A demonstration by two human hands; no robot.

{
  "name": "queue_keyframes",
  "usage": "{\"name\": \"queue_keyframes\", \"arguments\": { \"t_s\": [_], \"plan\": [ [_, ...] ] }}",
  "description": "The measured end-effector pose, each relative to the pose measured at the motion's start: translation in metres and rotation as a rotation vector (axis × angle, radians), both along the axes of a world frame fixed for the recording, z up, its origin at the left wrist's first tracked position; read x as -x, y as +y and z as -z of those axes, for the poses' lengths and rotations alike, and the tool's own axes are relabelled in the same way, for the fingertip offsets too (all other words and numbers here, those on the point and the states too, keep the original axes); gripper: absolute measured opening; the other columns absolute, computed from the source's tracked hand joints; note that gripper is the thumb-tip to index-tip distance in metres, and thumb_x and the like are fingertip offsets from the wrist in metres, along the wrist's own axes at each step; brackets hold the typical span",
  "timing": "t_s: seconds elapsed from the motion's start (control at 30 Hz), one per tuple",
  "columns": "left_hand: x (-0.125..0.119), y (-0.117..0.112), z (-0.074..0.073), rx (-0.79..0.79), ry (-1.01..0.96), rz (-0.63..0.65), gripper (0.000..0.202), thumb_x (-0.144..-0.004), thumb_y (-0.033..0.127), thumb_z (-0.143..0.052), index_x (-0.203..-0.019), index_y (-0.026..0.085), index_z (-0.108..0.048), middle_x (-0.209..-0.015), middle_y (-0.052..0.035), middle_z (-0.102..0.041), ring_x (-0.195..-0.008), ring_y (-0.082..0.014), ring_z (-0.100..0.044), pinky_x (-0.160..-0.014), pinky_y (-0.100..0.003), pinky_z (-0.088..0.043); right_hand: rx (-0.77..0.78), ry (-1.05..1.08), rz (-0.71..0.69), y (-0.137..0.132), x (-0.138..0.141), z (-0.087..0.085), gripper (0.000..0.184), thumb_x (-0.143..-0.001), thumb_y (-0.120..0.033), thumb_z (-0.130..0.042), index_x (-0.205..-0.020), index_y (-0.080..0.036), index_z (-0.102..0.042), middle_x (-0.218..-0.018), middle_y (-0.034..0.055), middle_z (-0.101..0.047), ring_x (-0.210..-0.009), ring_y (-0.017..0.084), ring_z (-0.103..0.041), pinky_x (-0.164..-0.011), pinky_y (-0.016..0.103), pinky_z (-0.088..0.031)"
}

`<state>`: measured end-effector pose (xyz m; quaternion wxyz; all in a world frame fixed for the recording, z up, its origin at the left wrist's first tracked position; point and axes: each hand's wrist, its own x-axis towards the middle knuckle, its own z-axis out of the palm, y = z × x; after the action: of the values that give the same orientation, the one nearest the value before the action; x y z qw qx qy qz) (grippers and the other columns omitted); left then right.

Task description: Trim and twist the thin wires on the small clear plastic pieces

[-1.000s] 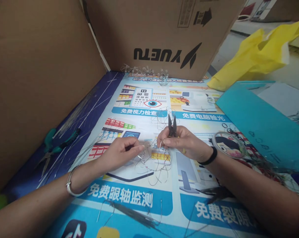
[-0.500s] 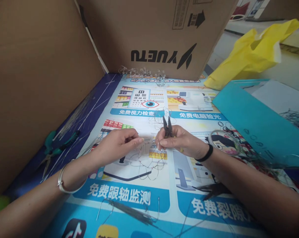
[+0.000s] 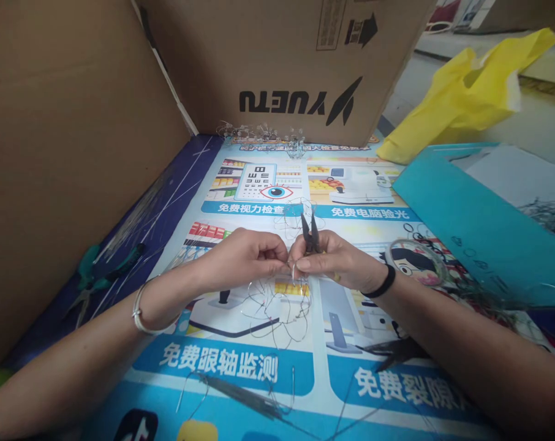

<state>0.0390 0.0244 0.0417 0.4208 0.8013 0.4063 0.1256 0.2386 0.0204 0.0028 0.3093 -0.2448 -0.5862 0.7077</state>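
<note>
My left hand [image 3: 243,257] is closed in a pinch on a thin wire, its fingertips touching those of my right hand [image 3: 332,260]. The right hand grips small black pliers [image 3: 310,231], whose tips stick up past the fingers, and also pinches the wire. A tangle of looped thin wire [image 3: 277,306] hangs from both hands onto the printed poster [image 3: 241,367] that covers the table.
Green-handled pliers [image 3: 98,275] lie left among straight wires. A wire bundle [image 3: 245,395] lies near the front. Cardboard boxes [image 3: 282,67] wall the back and left. A teal box [image 3: 479,220], yellow bag [image 3: 465,92] and more wire scraps [image 3: 548,214] sit right.
My left hand has moved right until its fingertips meet the right hand's. The wire tangle has shifted with them. The right hand has stayed nearly in place.
</note>
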Motion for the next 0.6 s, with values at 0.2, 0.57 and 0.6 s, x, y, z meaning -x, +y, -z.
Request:
{"name": "queue_keyframes", "arguments": {
  "t_s": [0.2, 0.57, 0.6],
  "plan": [
    [-0.001, -0.004, 0.006, 0.001, -0.021, -0.022, 0.014, -0.075, 0.027, -0.055, -0.073, 0.014, -0.062, -0.06, 0.0024, -0.056, -0.053, -0.0067, -0.046, -0.047, -0.017, -0.032, -0.009, -0.024, 0.025, 0.0, 0.0, 0.001, 0.013, -0.073, -0.027, -0.066, -0.073, -0.015, -0.061, -0.067, 0.0003, -0.062, -0.062, 0.01, -0.052, -0.061, 0.024, -0.042],
    [0.006, -0.007, 0.019, -0.004, -0.05, -0.104, 0.014, -0.077, 0.025, -0.052, -0.068, 0.014, -0.053, -0.057, 0.0047, -0.048, -0.051, -0.0053, -0.039, -0.047, -0.017, -0.03, -0.066, -0.101, 0.108, -0.001, 0.003, 0.0, 0.014, -0.075, -0.028, -0.066, -0.077, -0.015, -0.062, -0.078, 0.0023, -0.064, -0.064, 0.009, -0.049, -0.062, 0.024, -0.039],
    [0.007, -0.007, 0.019, -0.006, -0.045, -0.111, 0.014, -0.077, 0.025, -0.052, -0.068, 0.014, -0.053, -0.057, 0.0046, -0.048, -0.051, -0.0054, -0.039, -0.047, -0.018, -0.03, -0.077, -0.121, 0.119, -0.002, 0.003, 0.0, 0.015, -0.075, -0.029, -0.066, -0.077, -0.015, -0.061, -0.079, 0.0022, -0.064, -0.065, 0.009, -0.05, -0.063, 0.024, -0.04]
  ]
}}
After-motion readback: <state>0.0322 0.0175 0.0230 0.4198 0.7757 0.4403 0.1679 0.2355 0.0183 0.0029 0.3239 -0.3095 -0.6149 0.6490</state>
